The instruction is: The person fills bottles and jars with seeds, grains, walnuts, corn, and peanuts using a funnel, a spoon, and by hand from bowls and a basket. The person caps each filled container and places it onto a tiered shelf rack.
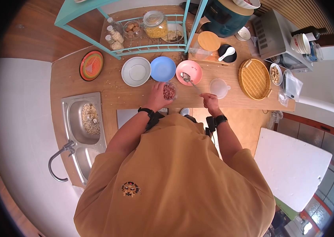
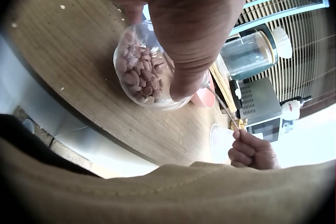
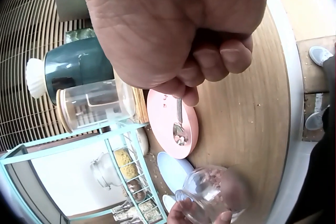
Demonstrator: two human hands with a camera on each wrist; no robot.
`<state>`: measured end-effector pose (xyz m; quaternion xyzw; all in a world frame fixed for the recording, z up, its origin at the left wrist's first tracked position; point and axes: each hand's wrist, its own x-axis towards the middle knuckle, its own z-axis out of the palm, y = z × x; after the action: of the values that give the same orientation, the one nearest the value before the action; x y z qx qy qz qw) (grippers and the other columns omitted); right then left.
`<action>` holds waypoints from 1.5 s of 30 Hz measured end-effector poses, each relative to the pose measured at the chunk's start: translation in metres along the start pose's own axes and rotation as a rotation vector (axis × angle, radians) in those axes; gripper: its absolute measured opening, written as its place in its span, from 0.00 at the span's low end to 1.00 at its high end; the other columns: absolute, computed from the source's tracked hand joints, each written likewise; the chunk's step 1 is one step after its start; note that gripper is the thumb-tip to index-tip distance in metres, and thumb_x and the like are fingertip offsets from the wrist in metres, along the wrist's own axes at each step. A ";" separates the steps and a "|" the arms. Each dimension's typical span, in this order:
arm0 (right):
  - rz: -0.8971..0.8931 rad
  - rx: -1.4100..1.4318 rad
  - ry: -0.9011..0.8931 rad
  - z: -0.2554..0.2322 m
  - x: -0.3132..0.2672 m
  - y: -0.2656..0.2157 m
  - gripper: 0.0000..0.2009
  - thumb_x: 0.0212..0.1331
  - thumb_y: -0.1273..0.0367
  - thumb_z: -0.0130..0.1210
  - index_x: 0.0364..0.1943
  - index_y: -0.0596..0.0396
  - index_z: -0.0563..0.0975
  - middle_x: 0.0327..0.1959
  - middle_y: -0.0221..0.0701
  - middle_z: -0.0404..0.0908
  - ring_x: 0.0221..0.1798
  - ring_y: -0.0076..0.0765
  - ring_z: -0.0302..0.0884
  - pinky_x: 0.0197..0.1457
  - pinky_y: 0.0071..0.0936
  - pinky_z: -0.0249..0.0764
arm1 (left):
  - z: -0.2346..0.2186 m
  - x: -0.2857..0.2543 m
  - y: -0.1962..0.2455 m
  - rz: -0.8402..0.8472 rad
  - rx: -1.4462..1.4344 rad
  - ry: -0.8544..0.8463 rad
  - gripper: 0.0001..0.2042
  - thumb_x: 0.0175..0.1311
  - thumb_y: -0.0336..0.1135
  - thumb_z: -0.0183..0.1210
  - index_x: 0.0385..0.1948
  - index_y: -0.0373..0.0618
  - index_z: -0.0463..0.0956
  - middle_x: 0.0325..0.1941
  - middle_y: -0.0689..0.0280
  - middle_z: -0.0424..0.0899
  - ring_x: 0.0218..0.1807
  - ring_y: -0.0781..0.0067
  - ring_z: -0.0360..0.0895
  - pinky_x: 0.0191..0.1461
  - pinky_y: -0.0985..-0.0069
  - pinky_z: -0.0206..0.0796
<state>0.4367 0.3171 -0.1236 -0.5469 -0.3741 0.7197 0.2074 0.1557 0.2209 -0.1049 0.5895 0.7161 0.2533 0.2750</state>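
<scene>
My left hand (image 1: 158, 96) grips a clear glass jar (image 1: 173, 92) by its side, near the counter's front edge. Reddish-skinned peanuts (image 2: 140, 74) fill much of the jar. My right hand (image 1: 211, 103) holds a metal spoon (image 1: 194, 83) by the end of its handle, fingers curled round it. The spoon's bowl lies over the pink plate (image 1: 197, 75) with a few peanuts in it, as the right wrist view shows. A few more peanut pieces (image 3: 165, 101) lie on that plate, toward its far side. A blue plate (image 1: 163, 69) sits left of the pink one.
A white plate (image 1: 136, 71) and a striped oval plate (image 1: 92, 65) lie farther left. A translucent lid (image 1: 219, 88) and a woven tray (image 1: 254, 79) are on the right. Behind stands a turquoise rack (image 1: 151, 49) with jars. A sink (image 1: 83, 130) is at the left.
</scene>
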 end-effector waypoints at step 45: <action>-0.415 -0.749 0.195 -0.010 0.021 -0.034 0.10 0.54 0.67 0.59 0.23 0.61 0.81 0.17 0.33 0.78 0.17 0.30 0.71 0.25 0.29 0.69 | 0.000 0.001 0.001 0.022 0.006 0.009 0.44 0.35 0.39 0.74 0.59 0.39 0.61 0.60 0.52 0.66 0.63 0.50 0.62 0.67 0.59 0.56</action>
<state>0.4358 0.3568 -0.1119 -0.5631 -0.6899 0.4224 0.1690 0.1558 0.2220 -0.1045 0.5969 0.7116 0.2567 0.2674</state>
